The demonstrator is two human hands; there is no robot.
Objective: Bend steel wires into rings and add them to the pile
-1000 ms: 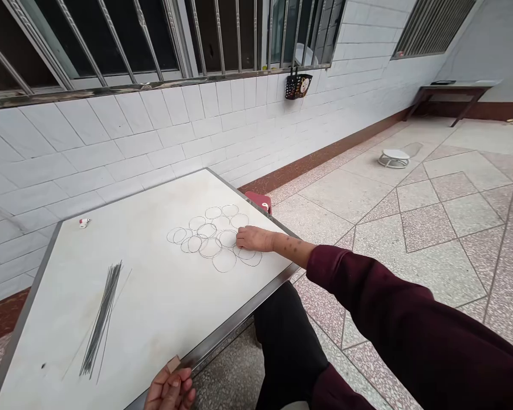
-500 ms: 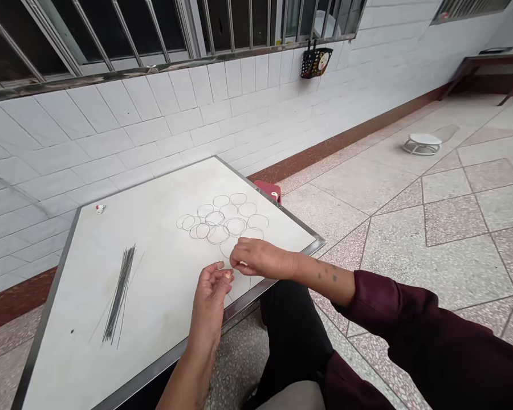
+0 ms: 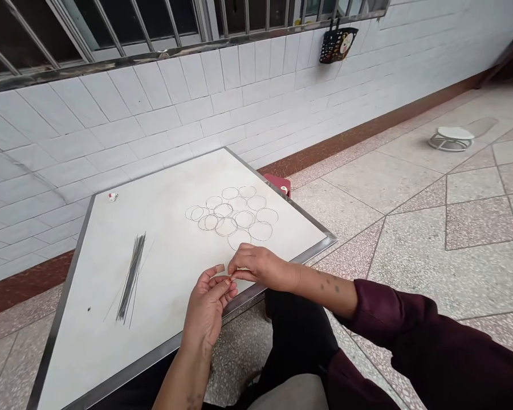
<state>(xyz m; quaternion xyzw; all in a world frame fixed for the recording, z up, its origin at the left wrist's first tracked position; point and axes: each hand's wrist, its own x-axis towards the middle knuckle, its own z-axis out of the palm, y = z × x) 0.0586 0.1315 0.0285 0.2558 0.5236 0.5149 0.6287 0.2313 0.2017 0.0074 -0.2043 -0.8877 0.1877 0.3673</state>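
Observation:
Near the table's front edge my left hand (image 3: 209, 299) and my right hand (image 3: 263, 267) meet at the fingertips. Both are pinched; whatever lies between the fingers is too thin to make out now. A tan wrap covers one fingertip of my left hand. Just beyond my hands, several thin wire rings (image 3: 244, 211) lie flat on the white table (image 3: 166, 199), some overlapping. To the left is a bundle of straight dark wires (image 3: 131, 279), with a few strays beside it.
A small red and white item (image 3: 113, 197) sits at the table's back left corner. Behind the table is a tiled wall with a black basket (image 3: 337, 45) hanging. A red stool (image 3: 279, 183) shows past the far edge, and a white round stool (image 3: 452, 138) stands on the floor.
The view has shifted, so the table and wires appear slightly higher and further right. My hands remain together; the thin wire seen below my right hand earlier no longer shows.

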